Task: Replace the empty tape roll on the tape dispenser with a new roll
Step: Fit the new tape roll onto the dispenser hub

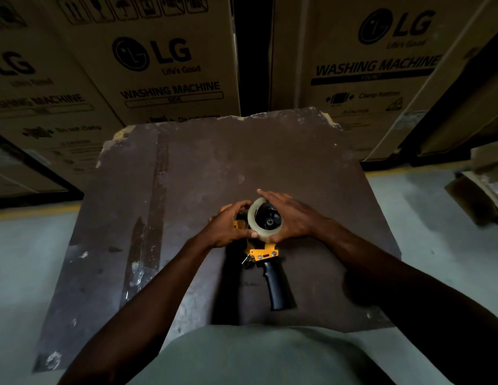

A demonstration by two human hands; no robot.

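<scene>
Dim storeroom, worn brown board (186, 190) as work surface. At 9 o'clock of the tape roll (254, 222), the left hand (228, 226) curls around the yellow front of the tape dispenser (263, 252), thumb against the roll's edge, probably to steady the frame. The clear roll sits on the dispenser's black hub, at board centre. At 3 o'clock the right hand (290, 218) lies over the roll, fingers straight and together, palm pressing, likely seating it. Black handle (278, 287) points to 6 o'clock, toward the person. Washing machine boxes (164, 65) stand behind.

One tape dispenser (265, 262), one tape roll (263, 221), two hands, one board (186, 190), and several cartons.
</scene>
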